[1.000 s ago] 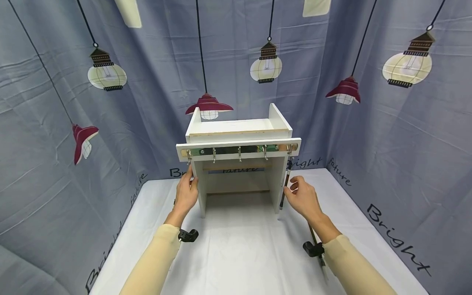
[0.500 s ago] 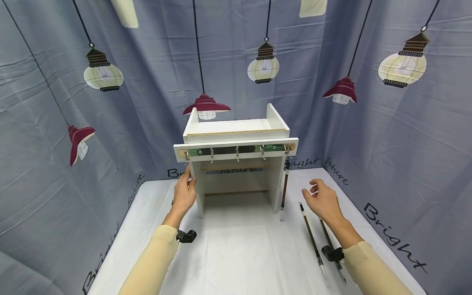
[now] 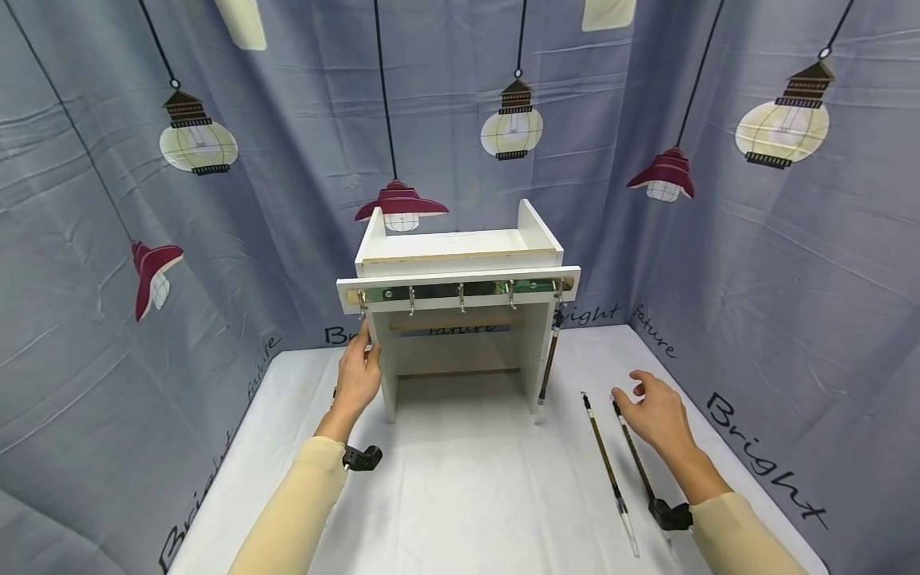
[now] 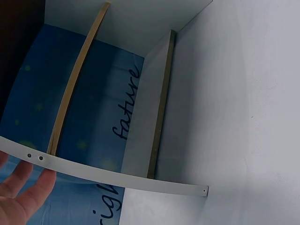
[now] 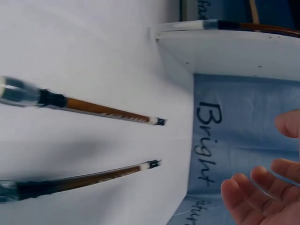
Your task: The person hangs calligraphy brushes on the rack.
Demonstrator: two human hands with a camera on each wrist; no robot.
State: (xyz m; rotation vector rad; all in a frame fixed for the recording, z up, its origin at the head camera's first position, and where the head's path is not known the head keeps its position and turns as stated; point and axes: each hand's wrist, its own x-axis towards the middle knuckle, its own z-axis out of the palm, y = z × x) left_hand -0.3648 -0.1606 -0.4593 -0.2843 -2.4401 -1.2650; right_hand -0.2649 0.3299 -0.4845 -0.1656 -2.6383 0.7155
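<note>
My left hand (image 3: pixel 358 375) rests against the left side panel of a white shelf unit (image 3: pixel 460 243); in the left wrist view its fingertips touch the panel edge (image 4: pixel 108 176). From the rightmost hook of the shelf's front rail (image 3: pixel 460 301) hangs a brown-handled calligraphy brush (image 3: pixel 549 359), tip down and slightly slanted. My right hand (image 3: pixel 656 411) holds nothing, its fingers loosely bent above the table's right side. Below and left of it lie two more calligraphy brushes, one nearer the shelf (image 3: pixel 604 455) and one closer to the hand (image 3: pixel 634 451), with clear caps toward me.
Several metal hooks (image 3: pixel 461 297) line the rail. The unit stands on a white-covered table (image 3: pixel 460 495). A blue-grey curtain (image 3: pixel 302 200) printed with lamps surrounds the table on the back and sides.
My right hand has moved from beside the hanging brush rightward to above the lying brushes. The hanging brush has swung a little. My left hand stays on the panel.
</note>
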